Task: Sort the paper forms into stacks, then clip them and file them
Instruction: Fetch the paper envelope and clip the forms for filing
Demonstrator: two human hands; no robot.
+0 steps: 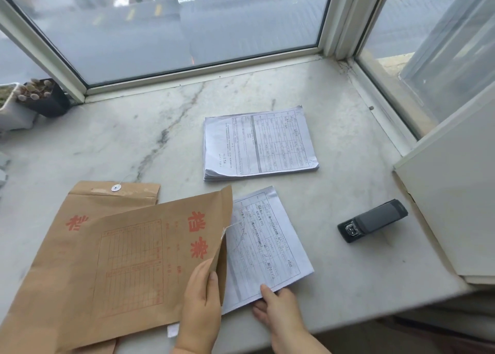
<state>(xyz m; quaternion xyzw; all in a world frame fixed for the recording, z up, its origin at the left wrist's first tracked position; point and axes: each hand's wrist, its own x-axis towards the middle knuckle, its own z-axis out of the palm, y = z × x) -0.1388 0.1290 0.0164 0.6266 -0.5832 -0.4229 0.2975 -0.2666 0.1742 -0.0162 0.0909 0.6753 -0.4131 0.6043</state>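
Our left hand (199,297) pinches the open edge of the brown envelope (120,260) while our right hand (278,310) grips the sheaf of forms (265,246) half inside it, near the stack of forms (258,143) on the marble sill (120,139).

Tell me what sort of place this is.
Probably an office corner, used as a makeshift desk: a marble window sill, a stack of forms, brown file envelopes and a stapler.

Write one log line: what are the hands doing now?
left hand: holds envelope open | right hand: slides forms in | stack: waiting
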